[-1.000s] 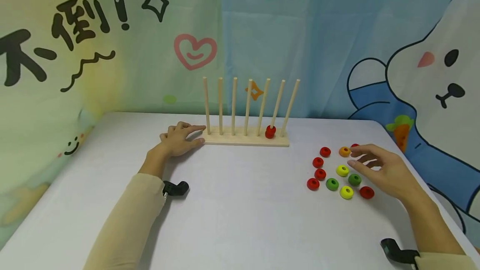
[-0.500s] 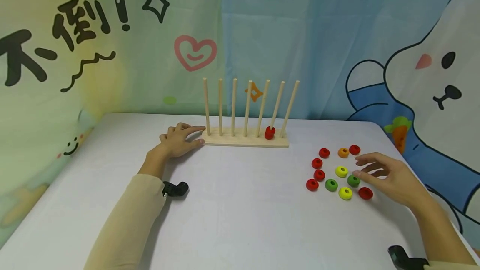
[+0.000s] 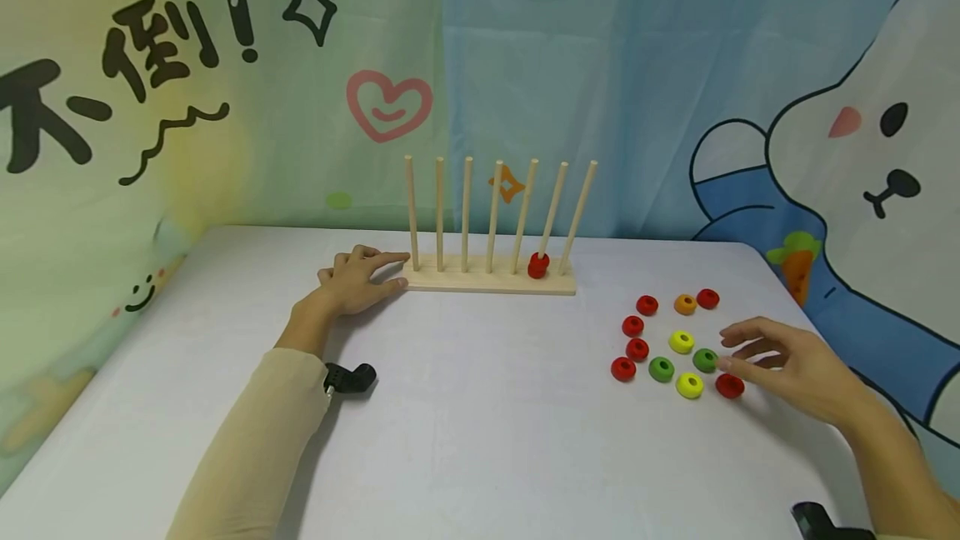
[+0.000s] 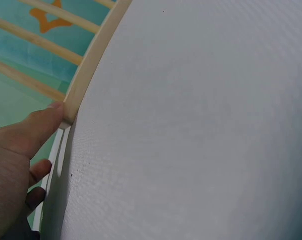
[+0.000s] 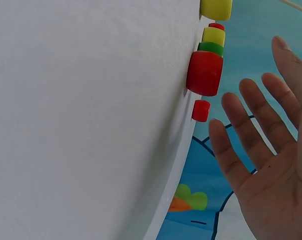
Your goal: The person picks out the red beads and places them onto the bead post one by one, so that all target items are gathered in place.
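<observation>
Beads (image 3: 678, 342): red, yellow, green, orange | right hand (image 3: 798, 369): relaxed, empty | left hand (image 3: 355, 280): outstretched, touching rack (image 3: 465, 282)

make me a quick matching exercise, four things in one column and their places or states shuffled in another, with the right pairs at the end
1. left hand
2. right hand
3. orange bead
4. stacked red beads

A. between two loose red beads on the table
B. around the second peg from the right
C. beside a green bead, holding nothing
D. touching the left end of the wooden base

Right pairs: 1-D, 2-C, 3-A, 4-B
</observation>
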Motion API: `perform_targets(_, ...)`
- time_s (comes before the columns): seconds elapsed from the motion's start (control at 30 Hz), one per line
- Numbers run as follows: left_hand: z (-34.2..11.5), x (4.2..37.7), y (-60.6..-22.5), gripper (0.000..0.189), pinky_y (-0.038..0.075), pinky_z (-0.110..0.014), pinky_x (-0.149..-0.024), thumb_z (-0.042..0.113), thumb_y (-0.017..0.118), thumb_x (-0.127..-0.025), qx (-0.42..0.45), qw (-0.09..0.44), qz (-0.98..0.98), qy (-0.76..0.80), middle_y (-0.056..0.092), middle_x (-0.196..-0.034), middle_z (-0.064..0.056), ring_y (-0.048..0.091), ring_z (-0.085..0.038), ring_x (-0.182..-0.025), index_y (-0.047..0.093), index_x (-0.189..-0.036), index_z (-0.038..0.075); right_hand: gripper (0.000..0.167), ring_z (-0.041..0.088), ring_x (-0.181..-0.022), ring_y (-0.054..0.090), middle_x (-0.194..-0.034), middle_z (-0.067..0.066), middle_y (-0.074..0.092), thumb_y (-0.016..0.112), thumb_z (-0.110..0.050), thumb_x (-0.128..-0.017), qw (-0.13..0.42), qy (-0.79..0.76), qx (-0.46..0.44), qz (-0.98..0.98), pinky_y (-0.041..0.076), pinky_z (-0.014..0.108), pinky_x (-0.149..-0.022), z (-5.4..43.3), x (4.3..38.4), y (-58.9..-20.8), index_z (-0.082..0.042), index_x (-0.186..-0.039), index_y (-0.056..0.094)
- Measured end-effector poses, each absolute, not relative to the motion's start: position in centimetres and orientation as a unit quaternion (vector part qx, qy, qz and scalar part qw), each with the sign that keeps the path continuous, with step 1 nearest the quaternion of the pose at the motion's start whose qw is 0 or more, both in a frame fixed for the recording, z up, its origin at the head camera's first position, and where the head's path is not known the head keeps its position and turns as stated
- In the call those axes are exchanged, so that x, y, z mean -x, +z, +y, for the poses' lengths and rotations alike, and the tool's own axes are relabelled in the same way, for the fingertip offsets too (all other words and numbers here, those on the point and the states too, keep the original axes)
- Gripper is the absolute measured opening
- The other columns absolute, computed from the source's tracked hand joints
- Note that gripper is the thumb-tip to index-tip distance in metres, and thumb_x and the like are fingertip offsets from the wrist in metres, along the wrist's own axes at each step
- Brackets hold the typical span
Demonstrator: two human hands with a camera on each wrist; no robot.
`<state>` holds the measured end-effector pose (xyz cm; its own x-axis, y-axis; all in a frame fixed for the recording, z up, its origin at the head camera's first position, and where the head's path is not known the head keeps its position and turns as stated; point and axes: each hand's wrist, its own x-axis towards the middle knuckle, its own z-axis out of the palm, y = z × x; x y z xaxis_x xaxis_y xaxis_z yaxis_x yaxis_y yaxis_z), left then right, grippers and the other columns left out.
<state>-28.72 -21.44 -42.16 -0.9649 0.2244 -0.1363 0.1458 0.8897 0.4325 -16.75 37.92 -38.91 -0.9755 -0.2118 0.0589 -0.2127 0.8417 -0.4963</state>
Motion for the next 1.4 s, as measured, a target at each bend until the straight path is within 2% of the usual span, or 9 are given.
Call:
perform_targets(0.2, -21.3, 28.7, -42.1, 0.062, 0.024, -0.067, -0.098, 0.063, 0.050, -0.100, -0.096, 0.091, 0.968, 0.214, 0.029, -0.160, -0.015, 0.026, -0.047, -0.140, 0.041, -0.157, 0.040, 0.045, 0.029, -0.101, 0.067, -0.122, 0.018, 0.067, 0.079, -0.034, -0.092, -0.052, 0.269, -0.092, -0.957, 0.054, 0.022, -0.074, 38.0, 16.4, -38.8, -0.006, -0.125, 0.066)
perform_targets(0.33, -21.4, 28.7, -42.0, 0.062, 0.024, -0.066, -0.098, 0.063, 0.050, -0.100, -0.094, 0.092, 0.968, 0.213, 0.028, -0.161, -0.015, 0.026, -0.047, -0.141, 0.041, -0.157, 0.040, 0.049, 0.031, -0.104, 0.066, -0.123, 0.019, 0.066, 0.078, -0.037, -0.092, -0.088, 0.273, -0.076, -0.955, 0.058, 0.034, -0.075, 38.1, 16.1, -38.8, -0.006, -0.127, 0.064)
perform_targets(0.67, -21.2, 28.7, -42.1, 0.062, 0.025, -0.066, -0.097, 0.062, 0.050, -0.100, -0.099, 0.090, 0.968, 0.214, 0.029, -0.160, -0.015, 0.027, -0.047, -0.139, 0.041, -0.157, 0.040, 0.050, 0.030, -0.103, 0.066, -0.121, 0.017, 0.067, 0.081, -0.036, -0.090, -0.105, 0.271, -0.081, -0.953, 0.059, 0.045, -0.077, 38.3, 15.5, -38.9, -0.006, -0.127, 0.065)
perform_targets(0.8, -21.2, 28.7, -42.1, 0.062, 0.024, -0.067, -0.098, 0.062, 0.050, -0.100, -0.098, 0.091, 0.968, 0.213, 0.029, -0.160, -0.016, 0.027, -0.047, -0.140, 0.041, -0.157, 0.039, 0.050, 0.029, -0.104, 0.066, -0.121, 0.016, 0.067, 0.081, -0.033, -0.089, -0.110, 0.273, -0.089, -0.952, 0.060, 0.042, -0.078, 38.6, 15.5, -39.1, -0.006, -0.127, 0.064)
perform_targets(1.1, -21.1, 28.6, -42.1, 0.062, 0.024, -0.068, -0.099, 0.062, 0.050, -0.100, -0.093, 0.090, 0.969, 0.210, 0.030, -0.160, -0.017, 0.026, -0.048, -0.140, 0.041, -0.157, 0.039, 0.049, 0.025, -0.103, 0.065, -0.124, 0.014, 0.066, 0.084, -0.032, -0.087, -0.144, 0.273, -0.102, -0.946, 0.055, 0.025, -0.076, 39.2, 15.6, -39.4, -0.007, -0.125, 0.066)
perform_targets(1.4, -21.2, 28.3, -42.0, 0.062, 0.024, -0.068, -0.099, 0.062, 0.050, -0.101, -0.094, 0.088, 0.968, 0.215, 0.029, -0.160, -0.016, 0.026, -0.048, -0.141, 0.041, -0.157, 0.038, 0.044, 0.025, -0.102, 0.064, -0.123, 0.015, 0.066, 0.084, -0.024, -0.086, -0.163, 0.263, -0.092, -0.946, 0.056, 0.027, -0.078, 39.5, 16.1, -39.7, -0.008, -0.125, 0.067)
